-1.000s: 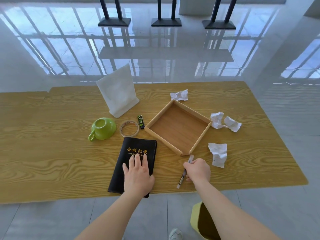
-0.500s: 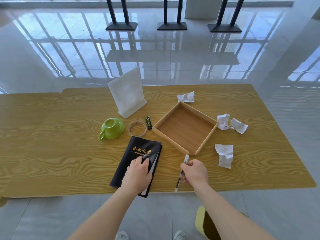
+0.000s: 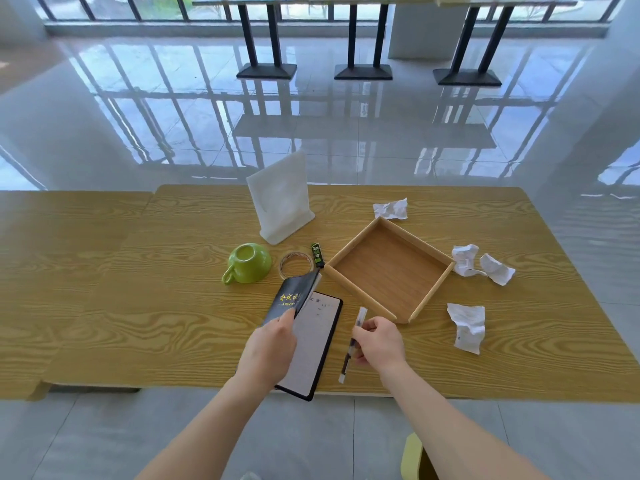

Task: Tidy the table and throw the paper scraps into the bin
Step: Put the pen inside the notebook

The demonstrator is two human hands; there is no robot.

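The four crumpled paper scraps (image 3: 466, 327) lie untouched on the bench (image 3: 138, 306), one beyond the wooden tray (image 3: 388, 271) and three on its right side, all well apart from the yellow-green bin (image 3: 410, 457) on the floor at the near edge. What has changed is the black notebook (image 3: 313, 341): a second ago it lay closed under a flat left hand (image 3: 273, 344), and now that hand pinches the cover and has lifted it, baring a lined page. The right hand (image 3: 381, 341) still grips the pen (image 3: 347, 360) just beside the open page. This likely means the pen goes into the notebook first, so clearing scraps has not begun. An upturned green cup (image 3: 247, 263) and tape roll (image 3: 295, 265) sit behind.
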